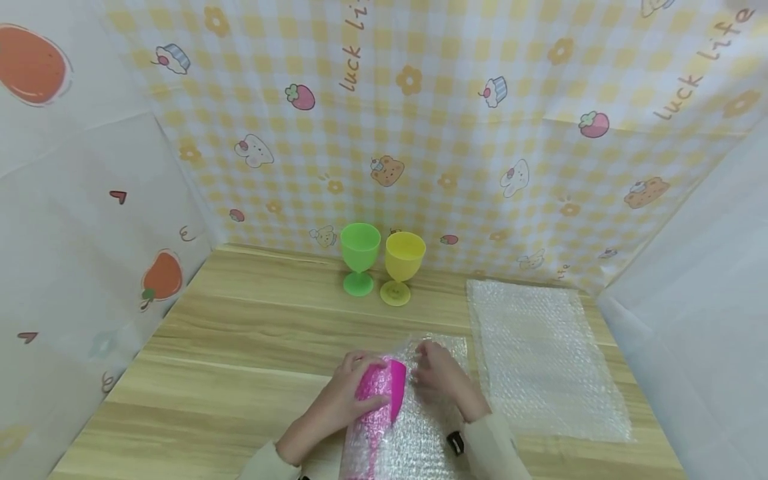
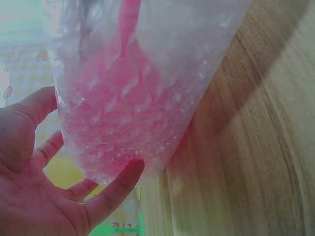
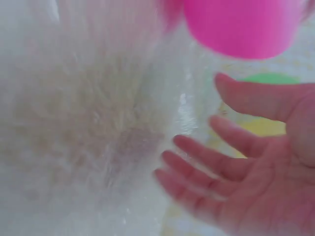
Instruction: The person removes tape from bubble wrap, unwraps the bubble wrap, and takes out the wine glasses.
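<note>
A pink goblet (image 1: 398, 388) lies on its side at the near middle of the table, partly rolled in a sheet of bubble wrap (image 1: 423, 433). My left hand (image 1: 347, 395) grips the wrapped bowl, fingers and thumb spread round it. Through the bubbles, the left wrist view shows the pink bowl (image 2: 115, 98) and stem. My right hand (image 1: 444, 375) is just right of the goblet's rim, over the loose part of the sheet. In the right wrist view its fingers (image 3: 197, 174) are apart and hold nothing; the bare pink rim is close by.
A green goblet (image 1: 360, 248) and a yellow goblet (image 1: 405, 257) stand upright side by side at the back of the wooden table (image 1: 240, 320). Another bubble wrap sheet (image 1: 543, 360) lies flat on the right. Printed cloth (image 1: 456, 140) hangs behind, with light cloth at both sides.
</note>
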The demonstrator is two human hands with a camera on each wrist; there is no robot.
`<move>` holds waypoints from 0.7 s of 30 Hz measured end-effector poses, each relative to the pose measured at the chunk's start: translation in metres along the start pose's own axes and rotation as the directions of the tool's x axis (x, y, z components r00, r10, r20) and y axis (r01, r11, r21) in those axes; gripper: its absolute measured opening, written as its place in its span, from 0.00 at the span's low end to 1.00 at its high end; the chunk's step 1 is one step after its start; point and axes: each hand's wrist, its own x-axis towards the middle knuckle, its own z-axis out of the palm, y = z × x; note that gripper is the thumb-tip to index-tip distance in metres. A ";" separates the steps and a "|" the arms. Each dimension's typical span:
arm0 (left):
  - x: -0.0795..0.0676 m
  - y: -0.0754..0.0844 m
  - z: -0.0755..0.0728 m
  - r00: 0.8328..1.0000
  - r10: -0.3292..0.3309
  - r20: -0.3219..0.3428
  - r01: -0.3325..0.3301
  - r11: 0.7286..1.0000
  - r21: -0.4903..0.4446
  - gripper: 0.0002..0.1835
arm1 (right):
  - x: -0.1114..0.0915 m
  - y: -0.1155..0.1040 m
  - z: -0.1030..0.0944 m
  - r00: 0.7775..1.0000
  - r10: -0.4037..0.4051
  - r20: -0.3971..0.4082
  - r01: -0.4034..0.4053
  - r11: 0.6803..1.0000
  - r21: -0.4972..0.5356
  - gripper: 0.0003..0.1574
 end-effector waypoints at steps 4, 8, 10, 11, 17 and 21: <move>0.000 0.000 -0.001 1.000 0.003 0.014 -0.003 1.000 -0.013 0.30 | -0.038 -0.002 0.001 0.999 -0.008 0.042 0.014 0.991 -0.130 0.30; -0.001 0.004 -0.003 1.000 0.005 0.022 -0.005 1.000 -0.002 0.29 | -0.063 0.002 0.006 0.997 -0.030 0.077 0.046 0.976 -0.214 0.35; -0.001 0.009 -0.003 1.000 0.017 0.021 -0.017 1.000 0.005 0.29 | -0.068 0.004 0.009 0.995 -0.054 0.089 0.073 0.969 -0.234 0.39; -0.002 0.013 -0.003 1.000 0.021 0.020 -0.021 1.000 0.013 0.29 | -0.069 0.005 0.009 0.993 -0.068 0.094 0.089 0.965 -0.247 0.39; -0.007 0.042 -0.002 0.989 0.143 0.028 -0.146 0.962 0.230 0.27 | -0.071 0.009 0.013 0.991 -0.093 0.099 0.117 0.952 -0.283 0.42; -0.018 0.057 -0.003 0.973 0.202 0.114 -0.230 0.907 0.353 0.19 | -0.074 0.011 0.014 0.993 -0.098 0.068 0.113 0.956 -0.271 0.42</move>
